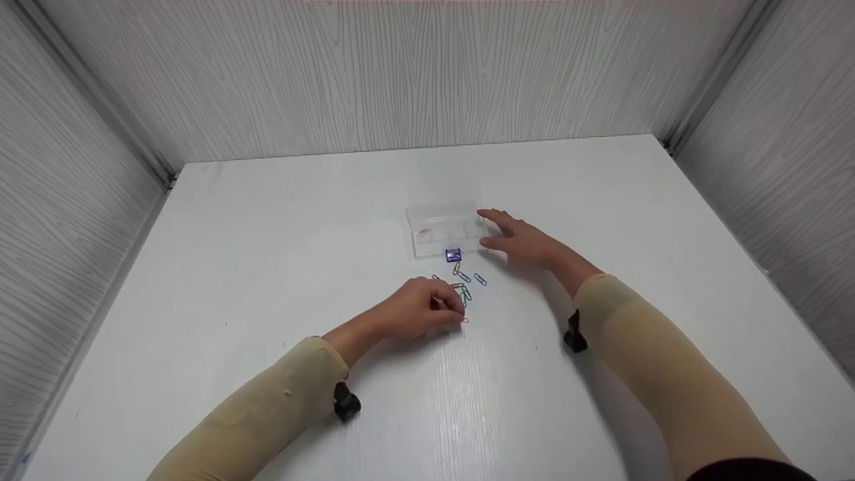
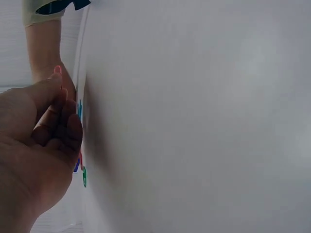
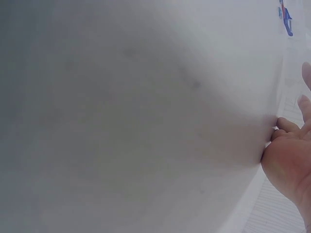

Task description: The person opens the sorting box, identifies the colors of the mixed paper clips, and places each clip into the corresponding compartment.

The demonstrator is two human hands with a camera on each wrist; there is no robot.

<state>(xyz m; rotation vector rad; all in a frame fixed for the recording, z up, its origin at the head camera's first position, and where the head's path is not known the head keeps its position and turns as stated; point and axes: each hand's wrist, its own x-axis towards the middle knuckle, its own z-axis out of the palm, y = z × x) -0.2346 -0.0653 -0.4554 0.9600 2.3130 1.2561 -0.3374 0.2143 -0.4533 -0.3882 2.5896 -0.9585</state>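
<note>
Between thumb and fingertip, my left hand (image 1: 422,308) pinches a pink paper clip (image 2: 58,70) just above the table. Several coloured paper clips (image 1: 481,279) lie loose beyond that hand, some of them partly hidden by it. A clear plastic box (image 1: 434,252) with compartments stands behind them, its lid tipped back. Something small and red (image 1: 424,231) is inside at its left, and a small purple-blue piece (image 1: 453,254) is at its front edge. My right hand (image 1: 524,242) rests at the box's right end, thumb and fingers spread; whether it touches the box I cannot tell.
The white table (image 1: 300,234) carries all of this. Pale wood-grain panels (image 1: 401,80) rise along its back and both sides. A black wrist camera (image 1: 347,403) hangs beneath the left sleeve, another wrist camera (image 1: 574,339) beneath the right.
</note>
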